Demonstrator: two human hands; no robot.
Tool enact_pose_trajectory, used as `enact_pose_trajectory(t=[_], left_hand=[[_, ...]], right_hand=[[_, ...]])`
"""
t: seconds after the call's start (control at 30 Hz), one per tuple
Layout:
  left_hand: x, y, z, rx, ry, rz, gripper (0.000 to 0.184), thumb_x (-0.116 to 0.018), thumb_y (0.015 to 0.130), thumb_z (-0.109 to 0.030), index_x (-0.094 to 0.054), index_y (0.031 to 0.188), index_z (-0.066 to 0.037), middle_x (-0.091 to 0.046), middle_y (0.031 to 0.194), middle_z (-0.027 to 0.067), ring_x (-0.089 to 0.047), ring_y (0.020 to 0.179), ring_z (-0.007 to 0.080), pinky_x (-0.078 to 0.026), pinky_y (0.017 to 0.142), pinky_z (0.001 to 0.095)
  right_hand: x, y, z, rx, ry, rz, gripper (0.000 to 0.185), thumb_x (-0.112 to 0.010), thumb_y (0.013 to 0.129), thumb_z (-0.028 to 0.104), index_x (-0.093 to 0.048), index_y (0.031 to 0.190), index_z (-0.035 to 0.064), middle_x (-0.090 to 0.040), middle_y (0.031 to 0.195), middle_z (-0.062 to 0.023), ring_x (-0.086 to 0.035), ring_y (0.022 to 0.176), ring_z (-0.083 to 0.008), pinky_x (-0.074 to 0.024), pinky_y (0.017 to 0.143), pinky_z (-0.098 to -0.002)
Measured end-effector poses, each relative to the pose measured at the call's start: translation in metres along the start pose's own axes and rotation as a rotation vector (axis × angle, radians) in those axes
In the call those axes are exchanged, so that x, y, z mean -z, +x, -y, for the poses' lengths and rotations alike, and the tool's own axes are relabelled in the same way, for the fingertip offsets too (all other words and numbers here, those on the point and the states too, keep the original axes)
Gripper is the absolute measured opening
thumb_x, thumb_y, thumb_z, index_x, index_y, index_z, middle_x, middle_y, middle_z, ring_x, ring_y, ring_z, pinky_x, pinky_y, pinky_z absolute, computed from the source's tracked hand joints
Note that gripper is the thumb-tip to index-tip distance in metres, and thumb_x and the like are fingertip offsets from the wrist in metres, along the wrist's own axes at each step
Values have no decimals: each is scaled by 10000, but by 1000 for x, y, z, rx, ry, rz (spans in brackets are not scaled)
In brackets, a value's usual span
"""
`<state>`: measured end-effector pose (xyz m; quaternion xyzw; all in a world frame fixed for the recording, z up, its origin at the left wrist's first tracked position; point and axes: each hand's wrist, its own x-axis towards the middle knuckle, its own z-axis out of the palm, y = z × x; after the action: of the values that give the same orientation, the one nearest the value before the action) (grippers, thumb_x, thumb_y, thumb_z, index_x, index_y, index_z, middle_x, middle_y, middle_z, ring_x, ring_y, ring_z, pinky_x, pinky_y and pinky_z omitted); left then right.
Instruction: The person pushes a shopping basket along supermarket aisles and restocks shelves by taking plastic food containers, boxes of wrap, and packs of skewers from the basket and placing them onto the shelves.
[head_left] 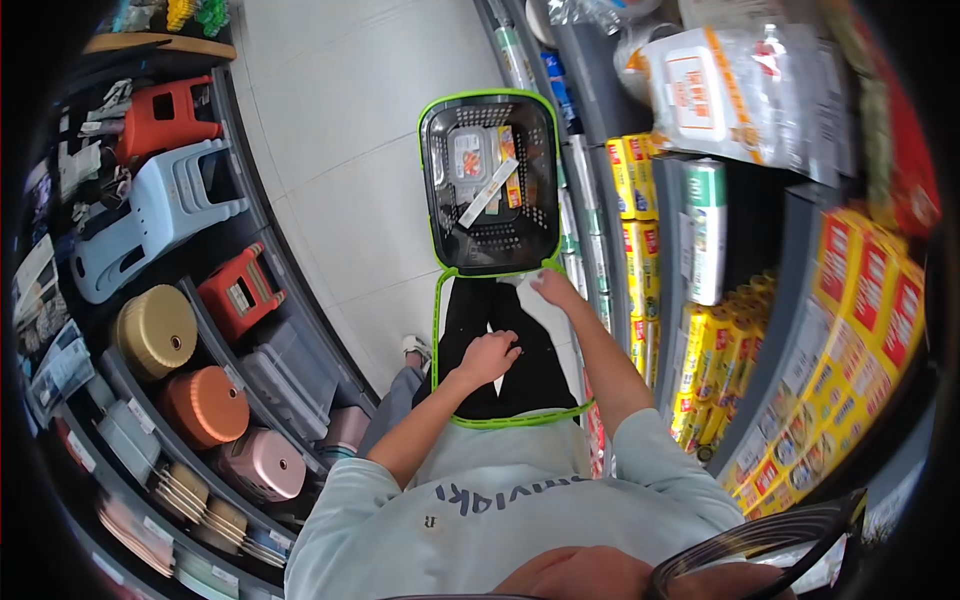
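Observation:
A black basket (545, 225) with a green rim stands ahead of me, holding a clear food pack (468, 158), a yellow-and-orange pack (508, 150) and a long white strip (488, 193). A green-edged loop (437, 340) extends from the basket towards my body, around black cloth (535, 375) and white areas. Over the black cloth is my left hand (487, 358), its fingers loosely spread and holding nothing visible. At the basket's near right corner, my right hand (552, 287) has curled fingers beside the green edge; what they hold is unclear.
Shelves on the left carry stools (160, 205) and round containers (155, 332). On the right are yellow boxes (830, 370), a green-and-white roll (705, 230) and plastic-wrapped packs (700, 90). Tiled floor (340, 120) lies left of the basket. Another person's shoe (414, 347) shows at lower left.

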<state>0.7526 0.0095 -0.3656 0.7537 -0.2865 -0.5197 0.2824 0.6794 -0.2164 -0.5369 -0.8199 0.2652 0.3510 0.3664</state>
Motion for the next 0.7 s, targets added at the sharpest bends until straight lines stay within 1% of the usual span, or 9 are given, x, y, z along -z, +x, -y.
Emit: enact_pose_trajectory(t=[0.07,0.13,0.33,0.4,0.47,0.57,0.6,0.63,0.7], left_hand=[[0,10,22,49,-25,47,255,-614,903,-252,-637,1048,-43,-685,972,163,-653,936,358,-524,805,467],[3,17,41,78,51,79,255,-615,900,-251,-640,1052,-49,-681,989,160,-651,924,373,-522,808,471],[18,42,70,89,-31,119,279,-595,916,-264,-651,1084,-48,-678,1039,160,-641,944,360,-512,820,463],[18,52,80,74,-98,104,273,-607,911,-252,-654,1085,-47,-683,1018,158,-640,951,355,-514,819,460],[17,62,90,73,-145,84,261,-622,901,-232,-656,1082,-47,-686,1006,150,-642,950,340,-512,820,452],[22,80,104,99,-176,153,298,-625,903,-241,-635,1136,-56,-672,1044,132,-624,961,332,-490,842,447],[18,85,113,88,-203,145,314,-622,905,-246,-622,1160,-64,-661,1045,120,-614,973,325,-480,851,455],[19,90,119,91,-215,146,318,-619,908,-253,-619,1163,-63,-657,1037,116,-611,974,320,-474,854,450],[13,98,134,103,-241,153,323,-615,911,-260,-616,1167,-62,-652,1028,113,-608,975,314,-468,858,446]], right_hand=[[7,40,28,-8,230,-31,391,-688,844,358,-668,1022,10,-692,963,-219,-665,936,-389,-523,813,-442],[1,80,38,63,390,-141,353,-692,846,331,-662,1004,17,-696,913,-199,-676,887,-372,-527,780,-431],[7,169,42,-109,327,-141,310,-695,841,296,-676,979,19,-696,932,-202,-678,890,-358,-529,777,-423],[1,206,29,-75,210,-229,288,-691,834,273,-679,959,14,-696,912,-210,-669,895,-379,-527,801,-434],[-11,252,0,-95,155,-161,333,-696,840,276,-662,1040,11,-674,991,-216,-651,957,-380,-516,866,-431],[-7,299,-2,-125,4,-247,456,-698,833,251,-581,1206,16,-589,1127,-271,-589,1067,-433,-485,936,-455],[-6,318,-7,-122,10,-223,500,-684,861,289,-540,1274,46,-533,1239,-271,-555,1146,-436,-463,978,-474],[-9,338,-16,-59,-37,-260,531,-683,860,279,-510,1315,66,-494,1302,-251,-548,1164,-429,-463,989,-469],[-7,372,-28,-26,-68,-262,563,-674,856,269,-485,1358,96,-449,1371,-233,-524,1209,-419,-454,1013,-456]])
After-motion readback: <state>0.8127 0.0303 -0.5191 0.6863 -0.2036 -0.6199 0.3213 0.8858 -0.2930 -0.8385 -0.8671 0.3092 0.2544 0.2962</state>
